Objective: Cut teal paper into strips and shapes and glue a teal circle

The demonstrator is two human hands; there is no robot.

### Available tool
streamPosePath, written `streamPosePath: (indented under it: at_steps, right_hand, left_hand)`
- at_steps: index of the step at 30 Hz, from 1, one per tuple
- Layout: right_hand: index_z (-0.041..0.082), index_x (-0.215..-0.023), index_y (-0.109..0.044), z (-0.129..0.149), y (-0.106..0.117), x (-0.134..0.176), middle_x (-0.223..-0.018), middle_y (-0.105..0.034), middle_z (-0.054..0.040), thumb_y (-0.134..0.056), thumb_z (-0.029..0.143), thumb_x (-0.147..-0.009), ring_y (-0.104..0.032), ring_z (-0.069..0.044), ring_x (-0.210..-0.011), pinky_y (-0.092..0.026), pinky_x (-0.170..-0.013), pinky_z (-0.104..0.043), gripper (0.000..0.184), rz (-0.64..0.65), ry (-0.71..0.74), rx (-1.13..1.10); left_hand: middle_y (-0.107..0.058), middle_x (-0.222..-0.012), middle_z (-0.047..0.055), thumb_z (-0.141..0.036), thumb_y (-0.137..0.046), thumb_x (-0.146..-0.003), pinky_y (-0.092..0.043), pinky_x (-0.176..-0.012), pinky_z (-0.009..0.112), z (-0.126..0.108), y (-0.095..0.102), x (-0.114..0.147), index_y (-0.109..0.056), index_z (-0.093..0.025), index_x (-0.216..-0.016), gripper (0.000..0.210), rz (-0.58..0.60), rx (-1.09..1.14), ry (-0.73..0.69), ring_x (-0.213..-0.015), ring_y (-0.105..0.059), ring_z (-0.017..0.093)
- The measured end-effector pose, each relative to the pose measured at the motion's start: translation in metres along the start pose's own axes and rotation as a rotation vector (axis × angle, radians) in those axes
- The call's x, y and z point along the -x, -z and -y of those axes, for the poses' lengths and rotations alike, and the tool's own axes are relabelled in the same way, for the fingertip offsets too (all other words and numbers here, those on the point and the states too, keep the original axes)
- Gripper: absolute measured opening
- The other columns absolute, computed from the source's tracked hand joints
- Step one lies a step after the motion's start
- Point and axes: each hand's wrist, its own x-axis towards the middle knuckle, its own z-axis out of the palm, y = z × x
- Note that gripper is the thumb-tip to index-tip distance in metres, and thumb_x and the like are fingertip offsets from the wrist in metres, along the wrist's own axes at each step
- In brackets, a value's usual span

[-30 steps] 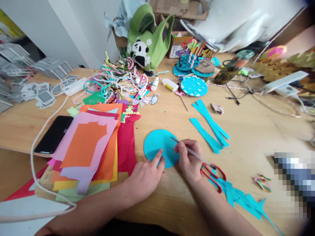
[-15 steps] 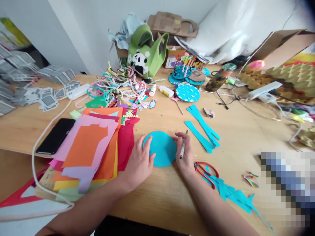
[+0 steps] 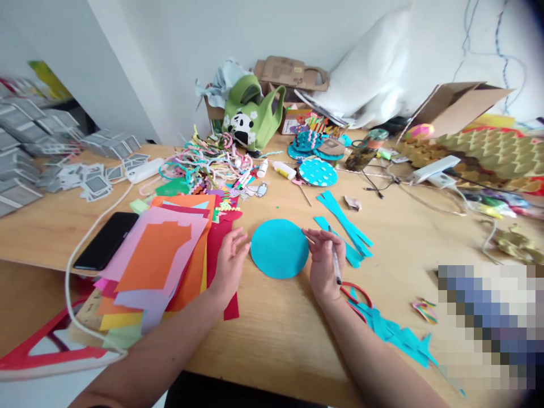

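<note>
A round blue disc (image 3: 279, 249) lies flat on the table between my hands. My left hand (image 3: 227, 266) is open just left of it, fingers curved and apart from its rim, above red paper (image 3: 232, 309). In my right hand (image 3: 325, 266) a slim pen (image 3: 337, 271) is held across the palm; the fingertips of that hand reach the disc's right edge. Beyond the right hand lie several blue strips (image 3: 348, 224). Red-handled scissors (image 3: 361, 292) are partly hidden by the right wrist, with blue offcuts (image 3: 399, 339) over their blades.
Stacked coloured paper (image 3: 153, 258) and a black phone (image 3: 106, 241) lie to the left, beside a white cable (image 3: 68, 283). Toward the back are tangled pipe cleaners (image 3: 208, 161), a glue bottle (image 3: 284, 170), a dotted blue disc (image 3: 318, 171) and a green panda bag (image 3: 255, 116).
My left hand has come off the disc and moved left. My right hand has shifted slightly right, turning the pen with it. The camera view has tilted up a little.
</note>
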Motion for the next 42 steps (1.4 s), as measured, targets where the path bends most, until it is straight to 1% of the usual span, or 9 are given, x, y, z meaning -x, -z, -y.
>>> streamPosePath:
  at_steps: [15, 22, 24, 28, 31, 35, 38, 40, 42]
  right_hand:
    - [0.023, -0.102, -0.052, -0.001, 0.001, 0.0, -0.101, -0.063, -0.0057, -0.049, 0.041, -0.092, -0.066, -0.021, -0.097, -0.05, -0.083, -0.041, 0.021, 0.024, 0.044, -0.004]
    - [0.023, -0.103, -0.05, 0.0, 0.0, 0.002, -0.102, -0.061, -0.0056, -0.048, 0.044, -0.091, -0.066, -0.021, -0.094, -0.053, -0.074, -0.037, 0.024, 0.005, -0.005, 0.025]
    - [0.024, -0.103, -0.05, 0.0, 0.002, 0.002, -0.1, -0.06, -0.005, -0.048, 0.045, -0.09, -0.067, -0.02, -0.089, -0.053, -0.071, -0.036, 0.025, 0.003, -0.016, 0.029]
    - [0.022, -0.102, -0.05, -0.003, 0.006, 0.002, -0.089, -0.058, -0.0015, -0.048, 0.047, -0.089, -0.061, -0.012, -0.062, -0.052, -0.059, -0.03, 0.028, 0.002, -0.045, 0.161]
    - [0.021, -0.098, -0.053, -0.005, 0.008, 0.002, -0.077, -0.056, 0.0011, -0.047, 0.049, -0.089, -0.053, -0.009, -0.051, -0.049, -0.054, -0.027, 0.03, 0.03, -0.062, 0.265]
    - [0.019, -0.096, -0.055, -0.005, 0.009, 0.002, -0.071, -0.055, 0.002, -0.047, 0.049, -0.09, -0.049, -0.009, -0.05, -0.043, -0.049, -0.023, 0.031, 0.068, -0.075, 0.379]
    - [0.019, -0.098, -0.055, -0.005, 0.011, 0.002, -0.071, -0.055, 0.0017, -0.046, 0.046, -0.091, -0.051, -0.011, -0.054, -0.041, -0.05, -0.024, 0.029, 0.142, -0.041, 0.508]
    - [0.02, -0.1, -0.054, -0.005, 0.012, 0.003, -0.072, -0.055, 0.0016, -0.045, 0.043, -0.092, -0.052, -0.012, -0.059, -0.042, -0.055, -0.025, 0.026, 0.173, 0.017, 0.588]
    - [0.02, -0.103, -0.053, -0.004, 0.012, 0.003, -0.073, -0.055, 0.0016, -0.044, 0.04, -0.093, -0.053, -0.013, -0.062, -0.043, -0.058, -0.027, 0.024, 0.178, 0.063, 0.616]
  left_hand:
    - [-0.054, -0.128, 0.011, -0.028, -0.059, -0.082, -0.041, -0.104, 0.041, 0.0, -0.001, 0.003, -0.055, -0.019, -0.106, 0.027, 0.025, -0.055, -0.083, -0.122, -0.052, 0.022]
    - [-0.054, -0.127, 0.011, -0.029, -0.058, -0.083, -0.042, -0.104, 0.043, 0.0, 0.001, 0.002, -0.053, -0.02, -0.108, 0.027, -0.009, -0.042, -0.15, -0.122, -0.052, 0.022]
    - [-0.054, -0.127, 0.011, -0.029, -0.057, -0.084, -0.043, -0.103, 0.043, -0.001, 0.001, 0.002, -0.053, -0.02, -0.107, 0.026, -0.024, -0.044, -0.181, -0.121, -0.052, 0.022]
    - [-0.052, -0.129, 0.011, -0.03, -0.054, -0.086, -0.045, -0.1, 0.039, -0.004, 0.001, 0.001, -0.053, -0.02, -0.106, 0.022, -0.034, -0.113, -0.242, -0.121, -0.052, 0.021]
    - [-0.054, -0.127, 0.011, -0.032, -0.054, -0.086, -0.047, -0.097, 0.038, -0.004, 0.0, 0.0, -0.054, -0.019, -0.104, 0.021, 0.017, -0.138, -0.211, -0.116, -0.056, 0.021]
    - [-0.058, -0.12, 0.012, -0.031, -0.053, -0.086, -0.047, -0.096, 0.04, 0.0, -0.001, -0.005, -0.053, -0.018, -0.105, 0.022, 0.127, -0.124, -0.178, -0.111, -0.06, 0.021]
    - [-0.057, -0.119, 0.013, -0.031, -0.05, -0.088, -0.045, -0.098, 0.043, -0.001, 0.0, -0.002, -0.055, -0.018, -0.105, 0.022, 0.199, -0.383, -0.297, -0.115, -0.056, 0.022]
    - [-0.055, -0.121, 0.013, -0.037, -0.054, -0.087, -0.041, -0.101, 0.047, -0.005, -0.001, 0.005, -0.057, -0.018, -0.104, 0.026, 0.233, -0.72, -0.421, -0.119, -0.05, 0.026]
    - [-0.055, -0.12, 0.015, -0.05, -0.063, -0.078, -0.038, -0.101, 0.054, -0.009, -0.002, 0.016, -0.058, -0.016, -0.106, 0.044, 0.282, -1.032, -0.503, -0.121, -0.046, 0.032]
